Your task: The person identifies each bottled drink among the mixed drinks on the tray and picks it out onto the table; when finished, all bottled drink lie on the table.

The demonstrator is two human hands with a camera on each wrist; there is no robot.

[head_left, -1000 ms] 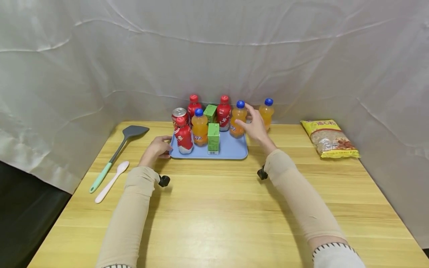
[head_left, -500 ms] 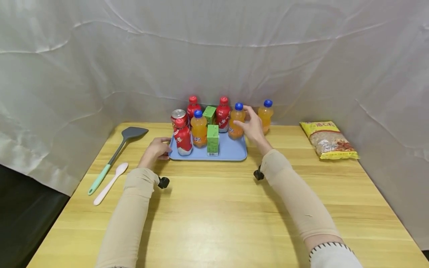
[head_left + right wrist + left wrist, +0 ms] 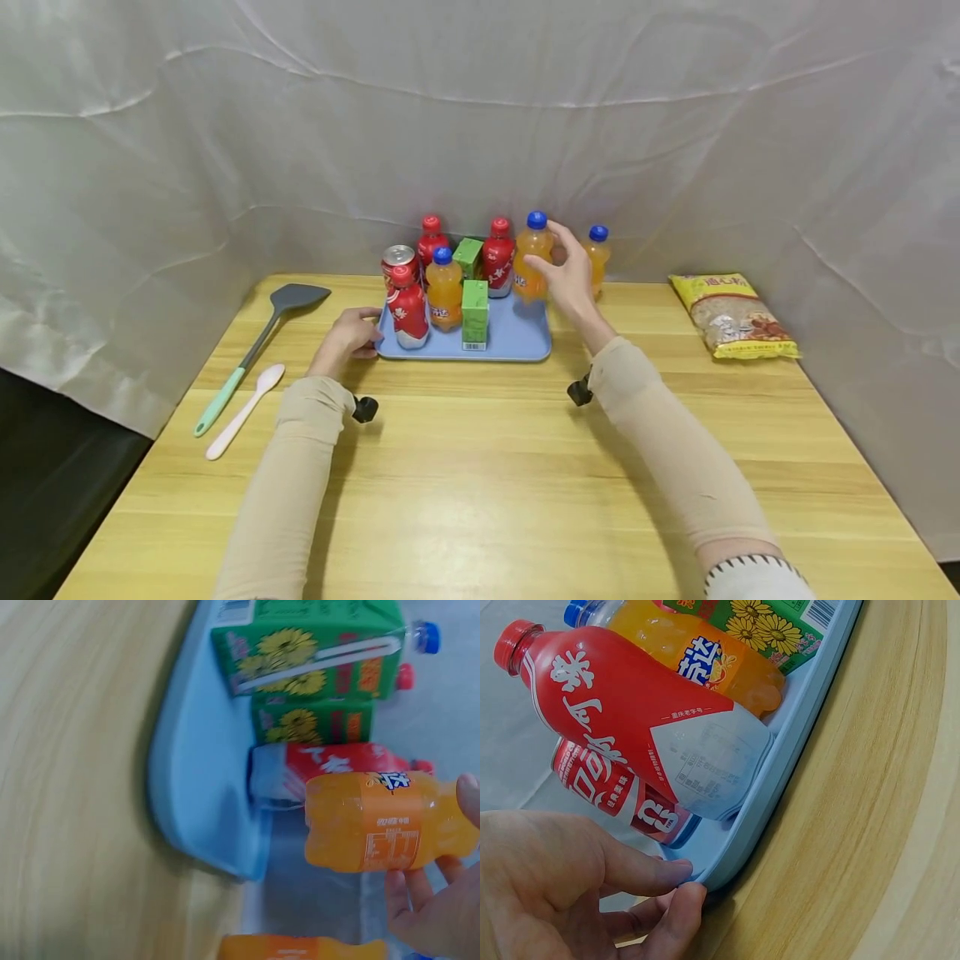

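My right hand (image 3: pixel 572 282) grips an orange soda bottle (image 3: pixel 532 265) with a blue cap. The bottle is raised above the right back part of the blue tray (image 3: pixel 521 340); in the right wrist view its base is off the tray. My left hand (image 3: pixel 592 889) pinches the tray's left front corner between thumb and fingers. On the tray stand a red bottle with a white base (image 3: pixel 408 315), a red can (image 3: pixel 399 255), another orange soda bottle (image 3: pixel 445 293), a green drink carton (image 3: pixel 475 317) and, behind, two red bottles (image 3: pixel 498 260) and a second carton (image 3: pixel 468 252).
Another orange soda bottle (image 3: pixel 597 260) stands on the table right of the tray, partly behind my right hand. A yellow bag of dry food (image 3: pixel 735 317) lies farther right. At left lie a spatula (image 3: pixel 258 346) and a pale pink spoon (image 3: pixel 246 412). A grey cloth hangs behind.
The right hand has lifted the orange soda bottle up off the tray. The left hand keeps its place at the tray's corner.
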